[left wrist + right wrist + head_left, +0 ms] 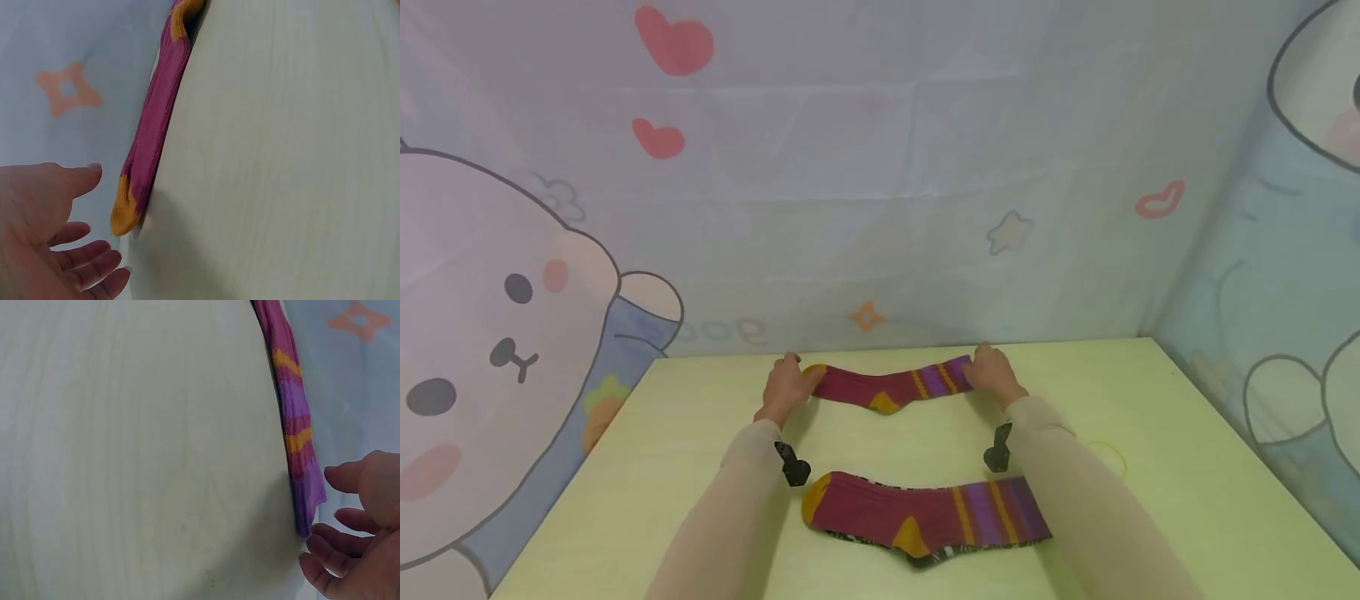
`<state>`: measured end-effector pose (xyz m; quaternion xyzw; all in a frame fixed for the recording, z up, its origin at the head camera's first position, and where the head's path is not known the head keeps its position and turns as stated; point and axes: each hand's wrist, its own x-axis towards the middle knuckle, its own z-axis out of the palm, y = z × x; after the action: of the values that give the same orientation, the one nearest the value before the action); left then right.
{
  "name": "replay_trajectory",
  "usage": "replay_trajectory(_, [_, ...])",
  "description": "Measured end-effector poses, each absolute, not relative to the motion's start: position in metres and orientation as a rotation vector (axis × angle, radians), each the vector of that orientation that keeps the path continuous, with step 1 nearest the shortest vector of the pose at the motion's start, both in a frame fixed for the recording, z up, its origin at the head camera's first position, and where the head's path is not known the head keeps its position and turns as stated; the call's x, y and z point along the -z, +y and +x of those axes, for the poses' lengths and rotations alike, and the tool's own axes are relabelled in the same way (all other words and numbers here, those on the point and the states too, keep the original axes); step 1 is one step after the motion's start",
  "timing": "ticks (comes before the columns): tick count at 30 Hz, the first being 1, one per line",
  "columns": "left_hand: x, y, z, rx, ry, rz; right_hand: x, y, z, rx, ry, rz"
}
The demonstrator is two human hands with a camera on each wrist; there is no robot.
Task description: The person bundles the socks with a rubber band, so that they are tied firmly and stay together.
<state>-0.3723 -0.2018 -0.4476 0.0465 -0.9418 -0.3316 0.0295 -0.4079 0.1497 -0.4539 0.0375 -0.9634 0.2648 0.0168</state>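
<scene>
A maroon sock [857, 385] with a mustard toe and heel and a purple striped cuff lies flat near the table's back edge. My left hand [784, 387] is at its toe end; in the left wrist view the fingers [94, 272] are spread beside the mustard toe, holding nothing. At the purple cuff [306, 494], my right hand [994, 377] has its relaxed fingers right at the edge, not curled round it. Closer to me, a matching maroon sock [880, 504] lies between my forearms, on top of a black-and-white patterned sock [936, 557] that shows only along its edges.
Pale wood-look table [865, 446] under everything. A cloth backdrop [865, 167] with cartoon prints rises right behind the table's back edge and along the sides. A thin yellow loop [1120, 455] lies on the table beside my right forearm.
</scene>
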Motion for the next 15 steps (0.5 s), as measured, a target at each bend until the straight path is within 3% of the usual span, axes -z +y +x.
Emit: replay_trajectory(15, [0.467,-0.199,-0.376,0.928,-2.884,0.179,0.459,0.149,-0.404,-0.873,-2.974,0.090])
